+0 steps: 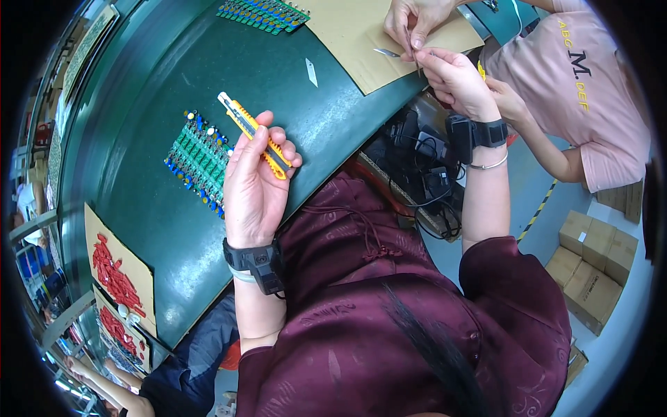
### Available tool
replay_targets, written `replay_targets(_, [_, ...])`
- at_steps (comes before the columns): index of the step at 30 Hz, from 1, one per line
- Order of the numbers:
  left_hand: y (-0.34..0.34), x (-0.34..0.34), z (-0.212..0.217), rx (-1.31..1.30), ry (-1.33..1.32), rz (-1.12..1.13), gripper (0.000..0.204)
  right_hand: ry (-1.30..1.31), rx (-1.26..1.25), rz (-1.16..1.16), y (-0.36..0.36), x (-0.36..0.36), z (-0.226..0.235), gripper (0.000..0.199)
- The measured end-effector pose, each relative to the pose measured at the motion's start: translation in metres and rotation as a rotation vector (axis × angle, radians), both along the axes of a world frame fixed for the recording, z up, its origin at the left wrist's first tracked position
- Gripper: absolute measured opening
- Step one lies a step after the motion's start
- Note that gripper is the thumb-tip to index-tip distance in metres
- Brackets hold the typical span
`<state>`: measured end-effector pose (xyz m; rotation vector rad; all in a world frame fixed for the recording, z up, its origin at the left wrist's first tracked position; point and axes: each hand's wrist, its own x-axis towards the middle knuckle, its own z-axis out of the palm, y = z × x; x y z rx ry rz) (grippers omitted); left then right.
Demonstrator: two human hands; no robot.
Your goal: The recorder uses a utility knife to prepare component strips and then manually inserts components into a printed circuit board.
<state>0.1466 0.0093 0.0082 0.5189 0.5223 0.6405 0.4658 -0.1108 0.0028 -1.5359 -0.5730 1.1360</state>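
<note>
My left hand [256,177] is wrapped round a yellow utility knife [256,135], its tip pointing up and left over the green table. Beside that hand lies a group of green circuit boards [198,163] with blue parts. To the right, my right hand [458,80] reaches past the table edge, thumb and fingers pinched on a thin dark strip [417,64] that looks like a blade. A co-worker's hand [419,21] grips the same strip from above. Their other hand [506,101], near my right wrist, holds something yellow [481,70], mostly hidden.
A loose blade [386,52] rests on the cardboard sheet [368,69]; another pale blade-shaped piece [311,72] lies on the green table [299,104]. More circuit boards [264,15] sit at the back. Red parts [114,274] cover cardboard at left. Cables and black adapters [434,181] fill a shelf below.
</note>
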Motion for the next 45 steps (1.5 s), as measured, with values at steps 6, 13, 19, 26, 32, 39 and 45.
replay_targets(6, [-0.001, 0.001, -0.002, -0.001, -0.003, -0.011, 0.023, 0.171, 0.087, 0.019, -0.002, -0.001, -0.006, 0.032])
replay_targets(13, [-0.002, 0.001, -0.001, -0.001, 0.002, -0.009, 0.023, 0.271, 0.094, -0.088, -0.004, -0.013, -0.003, 0.03])
replay_targets(19, [-0.003, 0.002, -0.003, -0.008, 0.006, -0.01, 0.023, 0.334, 0.149, -0.108, -0.007, -0.018, -0.002, 0.026])
replay_targets(26, [-0.005, 0.001, -0.003, -0.02, -0.002, -0.005, 0.022, 0.152, 0.132, -0.117, 0.001, -0.053, 0.011, 0.023])
replay_targets(32, [-0.007, 0.004, 0.003, -0.019, 0.029, 0.015, 0.021, 0.04, 0.094, -0.071, 0.012, -0.104, 0.023, 0.02])
replay_targets(39, [-0.006, -0.001, 0.004, -0.001, 0.034, 0.028, 0.018, -0.062, 0.095, 0.069, 0.017, -0.135, 0.016, 0.018])
replay_targets(45, [-0.006, -0.001, 0.003, 0.002, 0.051, 0.012, 0.019, -0.165, 0.078, 0.052, 0.027, -0.148, 0.012, 0.018])
